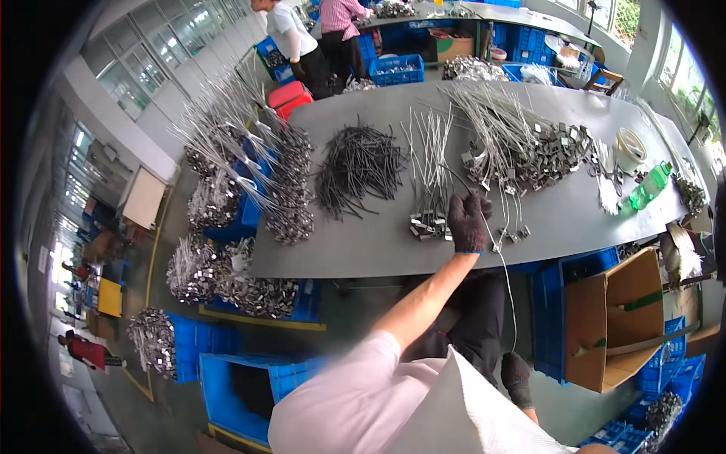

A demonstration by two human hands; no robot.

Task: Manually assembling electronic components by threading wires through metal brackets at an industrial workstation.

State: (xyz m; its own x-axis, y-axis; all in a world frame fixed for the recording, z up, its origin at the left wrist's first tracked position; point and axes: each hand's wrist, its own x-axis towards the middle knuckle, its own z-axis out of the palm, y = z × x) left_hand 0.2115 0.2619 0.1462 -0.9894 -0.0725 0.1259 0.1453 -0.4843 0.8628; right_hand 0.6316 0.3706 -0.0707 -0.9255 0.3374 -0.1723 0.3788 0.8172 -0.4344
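My left hand [467,221], in a dark knitted glove, is closed over the near part of the grey table [363,253]. A thin silvery wire cable [508,281] runs from it down past the table edge to my gloved right hand [516,377], low by my leg and closed around its lower end. A thin dark strip [456,180] sticks out above my left fist; whether it is gripped is unclear. Beside that hand lies a row of wire cables with small metal heads [429,225]. Several loose metal-headed cables [514,236] lie to its right.
A heap of short black tubes [361,168] lies left, a large pile of metal-headed cables [548,155] right. A green bottle [650,186] and white tub [630,150] stand farther right. Blue crates [185,348] and a cardboard box [616,321] flank me. Two people stand beyond the table.
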